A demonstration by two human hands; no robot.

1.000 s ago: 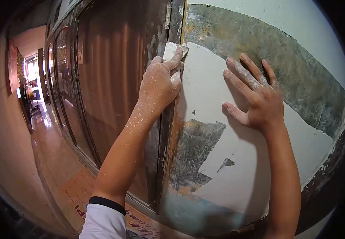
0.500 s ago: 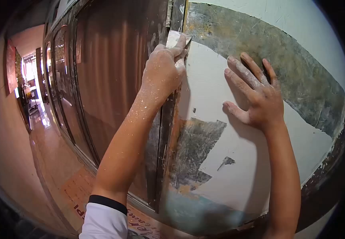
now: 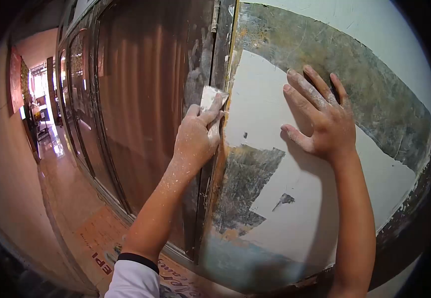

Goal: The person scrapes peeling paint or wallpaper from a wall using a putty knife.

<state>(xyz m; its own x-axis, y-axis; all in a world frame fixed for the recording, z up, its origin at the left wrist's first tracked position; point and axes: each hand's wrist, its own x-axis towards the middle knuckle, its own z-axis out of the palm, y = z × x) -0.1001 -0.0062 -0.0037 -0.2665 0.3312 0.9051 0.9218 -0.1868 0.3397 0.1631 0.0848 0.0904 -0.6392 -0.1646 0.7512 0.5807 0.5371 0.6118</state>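
Note:
Dusted with white flecks, my left hand is closed around a putty knife. Its pale, smeared blade points up beside the dark door frame, at the wall's left edge; the handle is hidden in my fist. My right hand lies with fingers spread against the wall, its fingertips whitened. Under and around that palm is white filler, with bare grey patches and a small dark mark lower down.
A dark door with a curtained glass panel stands left of the wall. Printed cardboard sheets lie on the floor below. Further left, a corridor runs toward a bright opening.
My left hand has moved down along the door frame with the putty knife, away from the upper corner of the filler. My right hand stays in nearly the same place.

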